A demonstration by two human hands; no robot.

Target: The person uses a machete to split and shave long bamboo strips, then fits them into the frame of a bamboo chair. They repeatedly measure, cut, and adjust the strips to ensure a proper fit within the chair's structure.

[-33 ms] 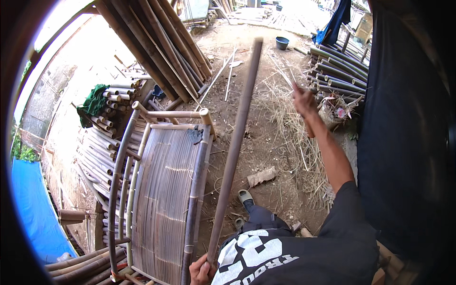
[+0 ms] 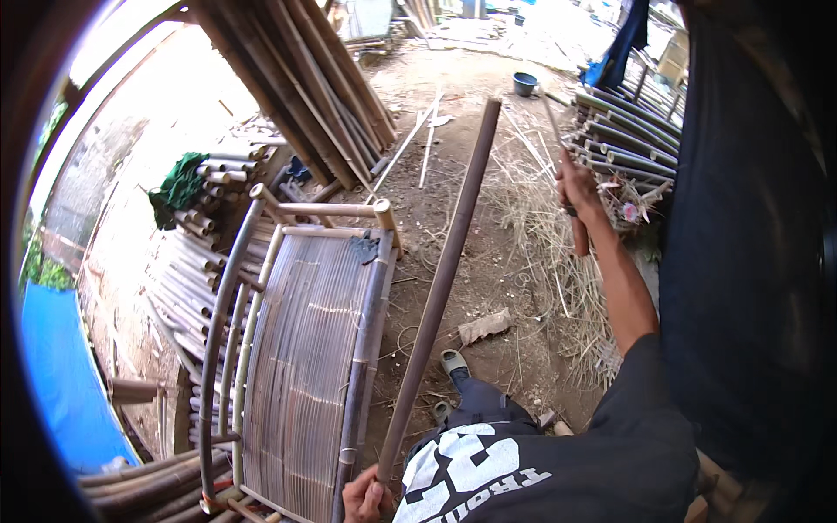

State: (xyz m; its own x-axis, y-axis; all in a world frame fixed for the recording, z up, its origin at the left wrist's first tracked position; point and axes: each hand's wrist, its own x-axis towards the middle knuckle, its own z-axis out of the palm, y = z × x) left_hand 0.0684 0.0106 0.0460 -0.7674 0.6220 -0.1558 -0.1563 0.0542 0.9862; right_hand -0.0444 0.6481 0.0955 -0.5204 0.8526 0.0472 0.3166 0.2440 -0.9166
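My left hand [image 2: 366, 495] is closed round the lower end of a long brown bamboo pole [image 2: 440, 296], which slants up and to the right in front of me. Raised out to the right, my right hand [image 2: 577, 185] grips a knife [image 2: 580, 235] by its long wooden handle. The knife's narrow blade [image 2: 551, 120] points up and away, apart from the pole. Left of the pole stands a bamboo bench [image 2: 301, 349] with a slatted top, and a dark rag [image 2: 364, 250] lies on its far corner.
Stacked bamboo poles lie at the right [image 2: 623, 139] and left [image 2: 187, 288]; taller bamboo [image 2: 292, 87] leans at the back. Straw-like shavings [image 2: 545, 209] cover the ground near my right arm. A dark bucket [image 2: 524, 84] stands far off. Black sheeting [image 2: 741, 261] hangs at the right.
The pole's far end has shifted slightly right and down in view. My right hand has moved a little right, with the knife blade now more clearly visible. Both grips stay the same.
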